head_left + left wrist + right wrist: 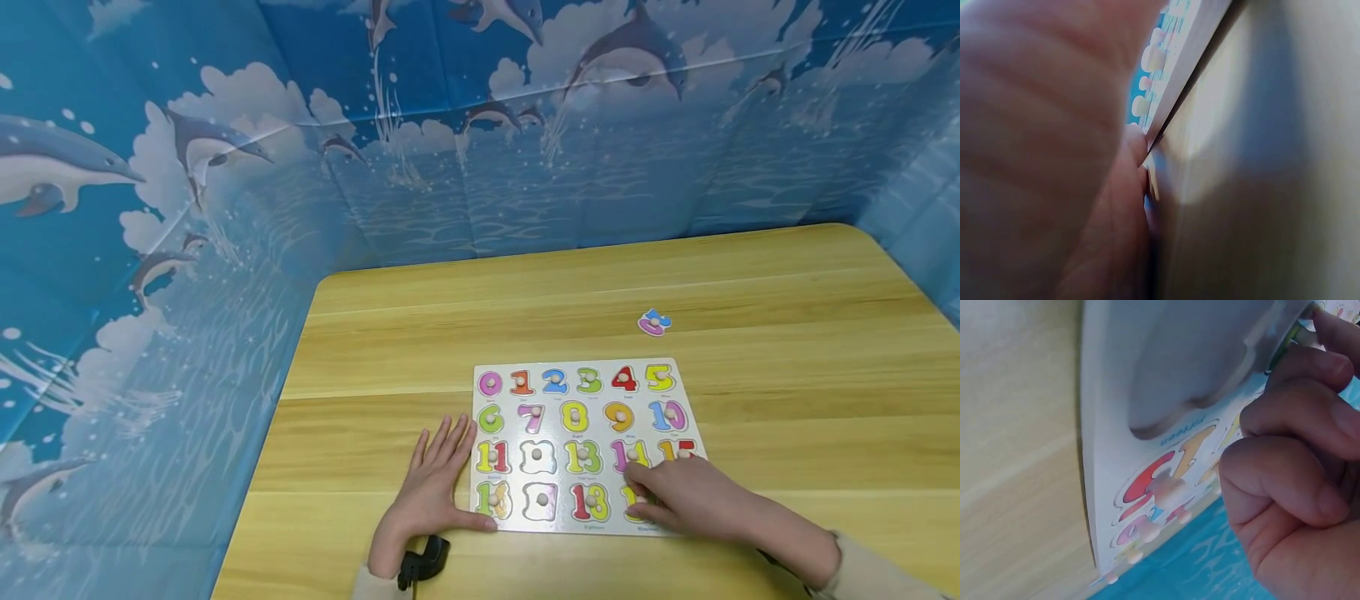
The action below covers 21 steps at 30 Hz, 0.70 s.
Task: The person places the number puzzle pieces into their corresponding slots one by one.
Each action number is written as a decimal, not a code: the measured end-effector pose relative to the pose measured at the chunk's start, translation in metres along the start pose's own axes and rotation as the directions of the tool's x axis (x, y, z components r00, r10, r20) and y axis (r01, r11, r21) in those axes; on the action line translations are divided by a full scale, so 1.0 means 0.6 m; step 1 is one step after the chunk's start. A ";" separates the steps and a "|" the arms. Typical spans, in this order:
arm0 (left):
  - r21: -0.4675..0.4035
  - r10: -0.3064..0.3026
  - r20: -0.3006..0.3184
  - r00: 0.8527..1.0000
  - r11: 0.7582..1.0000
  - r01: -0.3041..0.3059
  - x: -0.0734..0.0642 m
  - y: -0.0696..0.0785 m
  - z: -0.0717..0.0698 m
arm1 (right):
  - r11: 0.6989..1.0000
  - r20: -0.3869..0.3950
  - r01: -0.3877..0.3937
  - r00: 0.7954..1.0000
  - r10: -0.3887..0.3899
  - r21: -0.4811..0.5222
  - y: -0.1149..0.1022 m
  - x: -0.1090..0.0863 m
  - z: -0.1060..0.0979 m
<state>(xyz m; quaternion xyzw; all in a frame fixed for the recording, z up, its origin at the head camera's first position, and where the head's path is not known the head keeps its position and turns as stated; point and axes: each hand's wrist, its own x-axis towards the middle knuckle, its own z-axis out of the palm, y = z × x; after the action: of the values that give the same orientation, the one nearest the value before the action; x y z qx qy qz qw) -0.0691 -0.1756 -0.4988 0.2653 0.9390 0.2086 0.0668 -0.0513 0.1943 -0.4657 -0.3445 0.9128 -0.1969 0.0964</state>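
Note:
A white number puzzle board (517, 433) lies on the table, its rows filled with coloured number pieces with round knobs. The left hand (437, 483) is spread flat along the board's left edge, fingertips at the side and thumb at the near corner. Over the lower right of the board, the right hand (690, 496) pinches the knob of the number 19 piece (632, 497), partly hidden by the fingers. In the right wrist view, an empty grey recess (1191, 369) shows beside the number 15 piece (1147, 478). The left palm fills much of the left wrist view.
A loose pink and blue number piece (654, 322) with a knob lies on the wooden table (390, 333) beyond the board's far edge. A dolphin-print cloth (525, 183) hangs behind and beside the table. A black strap device (426, 562) sits on the left wrist.

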 end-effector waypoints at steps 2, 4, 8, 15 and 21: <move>0.005 -0.003 0.007 1.000 1.000 0.003 0.001 0.003 -0.003 | 1.000 -0.004 0.008 1.000 -0.008 -0.009 0.000 0.000 -0.001; 0.011 -0.005 0.010 1.000 1.000 0.005 0.001 0.004 -0.004 | 1.000 0.003 0.010 1.000 -0.010 -0.003 -0.001 0.001 -0.003; 0.013 -0.003 0.011 1.000 1.000 0.003 0.001 0.004 -0.005 | 1.000 0.016 0.006 1.000 -0.007 0.010 0.001 0.002 -0.004; 0.005 -0.008 0.009 1.000 1.000 0.008 0.001 0.005 -0.004 | 0.997 0.012 -0.047 0.999 0.047 0.065 0.011 0.020 -0.034; -0.004 -0.012 0.016 1.000 1.000 0.012 0.001 0.006 -0.004 | 0.975 -0.136 -0.208 0.967 0.216 0.076 0.069 0.070 -0.090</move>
<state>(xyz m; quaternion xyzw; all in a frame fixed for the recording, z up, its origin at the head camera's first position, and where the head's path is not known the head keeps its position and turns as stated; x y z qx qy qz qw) -0.0681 -0.1732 -0.4952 0.2613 0.9394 0.2082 0.0761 -0.1239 0.2101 -0.4361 -0.2268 0.9425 -0.2375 0.0616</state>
